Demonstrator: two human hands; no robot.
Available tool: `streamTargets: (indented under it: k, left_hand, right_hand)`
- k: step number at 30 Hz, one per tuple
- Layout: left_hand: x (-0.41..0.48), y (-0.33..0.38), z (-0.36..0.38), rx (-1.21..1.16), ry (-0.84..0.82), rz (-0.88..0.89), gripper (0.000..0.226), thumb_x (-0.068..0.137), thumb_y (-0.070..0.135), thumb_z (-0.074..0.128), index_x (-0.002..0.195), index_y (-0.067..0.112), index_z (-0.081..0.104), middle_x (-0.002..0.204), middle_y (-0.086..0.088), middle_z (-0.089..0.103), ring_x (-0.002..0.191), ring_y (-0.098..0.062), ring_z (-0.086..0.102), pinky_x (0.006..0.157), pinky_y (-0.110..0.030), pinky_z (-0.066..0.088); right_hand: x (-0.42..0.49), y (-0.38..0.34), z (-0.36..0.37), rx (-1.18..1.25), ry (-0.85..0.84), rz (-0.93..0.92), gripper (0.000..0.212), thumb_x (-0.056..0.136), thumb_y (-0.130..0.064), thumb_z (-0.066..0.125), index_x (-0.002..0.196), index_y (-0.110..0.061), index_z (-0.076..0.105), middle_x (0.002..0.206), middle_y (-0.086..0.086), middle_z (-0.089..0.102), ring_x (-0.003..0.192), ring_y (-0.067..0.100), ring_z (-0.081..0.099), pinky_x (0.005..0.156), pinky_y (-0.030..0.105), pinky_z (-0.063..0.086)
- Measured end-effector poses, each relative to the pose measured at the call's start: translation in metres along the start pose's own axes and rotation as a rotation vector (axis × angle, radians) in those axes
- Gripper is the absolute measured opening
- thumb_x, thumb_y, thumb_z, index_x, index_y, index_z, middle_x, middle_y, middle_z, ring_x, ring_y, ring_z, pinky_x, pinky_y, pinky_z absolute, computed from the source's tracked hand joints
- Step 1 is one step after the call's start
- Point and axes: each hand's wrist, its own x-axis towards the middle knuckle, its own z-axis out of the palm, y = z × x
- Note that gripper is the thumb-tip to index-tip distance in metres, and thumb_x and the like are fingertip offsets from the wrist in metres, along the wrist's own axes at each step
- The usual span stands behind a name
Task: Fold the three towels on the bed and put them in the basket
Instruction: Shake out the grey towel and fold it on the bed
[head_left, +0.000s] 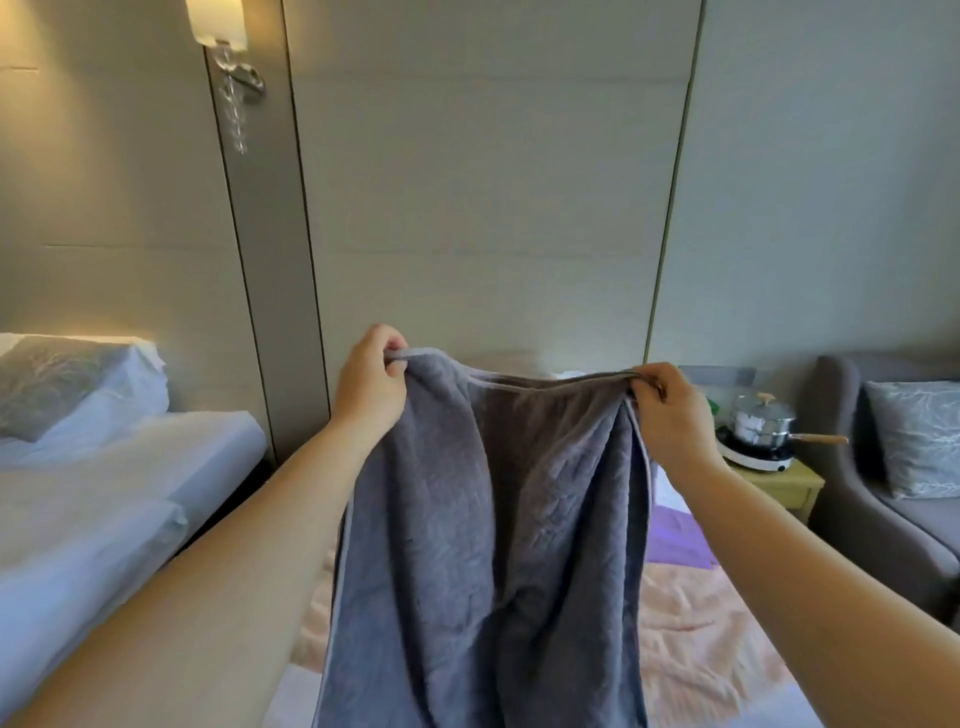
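Towel: a grey towel (483, 530) hangs in the air, raised by its top edge over the bed.
Left hand (371, 382): pinches the towel's upper left corner, fingers curled round the hem.
Right hand (670, 410): grips the upper right corner — fabric bunched beneath it.
Beneath: a pink towel (701, 639) and a purple towel (672, 540) lie on the bed.
Right side: a pot (763, 421) on a small table — beside a grey sofa (893, 525).

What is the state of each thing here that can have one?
Grey towel: held up, hanging loose.
Left hand: pinches its top left corner.
Right hand: pinches its top right corner.
Peach towel: lying rumpled.
Purple towel: lying, partly hidden.
Lamp: lit.
Pot: lid on.
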Motion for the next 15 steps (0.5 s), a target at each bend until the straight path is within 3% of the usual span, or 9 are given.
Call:
streamTargets:
  k: [4, 7, 9, 11, 15]
  left_hand:
    - [0.004, 0.016, -0.026, -0.099, 0.046, 0.108, 0.02, 0.091, 0.0, 0.05, 0.09, 0.02, 0.048, 0.111, -0.004, 0.062, 0.096, -0.022, 0.056, 0.082, -0.025, 0.039]
    - [-0.02, 0.021, -0.053, -0.148, 0.065, 0.177, 0.023, 0.088, -0.008, 0.052, 0.088, 0.014, 0.047, 0.11, -0.013, 0.064, 0.098, -0.03, 0.059, 0.087, -0.03, 0.043]
    - [-0.048, 0.013, -0.073, -0.16, 0.047, 0.167, 0.024, 0.084, -0.006, 0.059, 0.089, 0.015, 0.048, 0.101, -0.011, 0.063, 0.09, -0.029, 0.061, 0.083, -0.033, 0.046]
    - [-0.086, -0.005, -0.088, -0.132, -0.016, 0.126, 0.03, 0.08, 0.002, 0.07, 0.094, 0.018, 0.05, 0.091, -0.003, 0.059, 0.081, -0.019, 0.058, 0.074, -0.026, 0.045]
    - [-0.183, -0.063, -0.102, 0.066, -0.245, 0.026, 0.027, 0.07, 0.006, 0.08, 0.093, 0.014, 0.067, 0.077, 0.002, 0.052, 0.073, -0.02, 0.052, 0.063, -0.02, 0.037]
  right_hand:
    - [-0.005, -0.013, -0.033, 0.087, 0.086, -0.029, 0.021, 0.093, -0.016, 0.05, 0.106, -0.024, 0.063, 0.092, -0.01, 0.063, 0.089, 0.012, 0.057, 0.079, 0.025, 0.039]
    - [-0.034, -0.014, -0.061, 0.05, 0.122, -0.026, 0.024, 0.093, -0.014, 0.05, 0.112, -0.019, 0.063, 0.097, -0.008, 0.061, 0.092, 0.012, 0.055, 0.081, 0.024, 0.039]
    - [-0.064, -0.007, -0.079, 0.013, 0.117, -0.001, 0.024, 0.093, -0.011, 0.052, 0.113, -0.015, 0.063, 0.101, -0.003, 0.06, 0.094, 0.015, 0.055, 0.085, 0.028, 0.041]
    - [-0.103, 0.008, -0.093, -0.09, 0.065, 0.022, 0.02, 0.091, -0.01, 0.054, 0.11, -0.011, 0.063, 0.103, 0.001, 0.059, 0.095, 0.018, 0.054, 0.085, 0.034, 0.044]
    - [-0.209, 0.05, -0.105, -0.282, -0.077, 0.093, 0.015, 0.083, 0.0, 0.062, 0.096, -0.005, 0.068, 0.092, 0.002, 0.059, 0.086, 0.02, 0.053, 0.073, 0.027, 0.036]
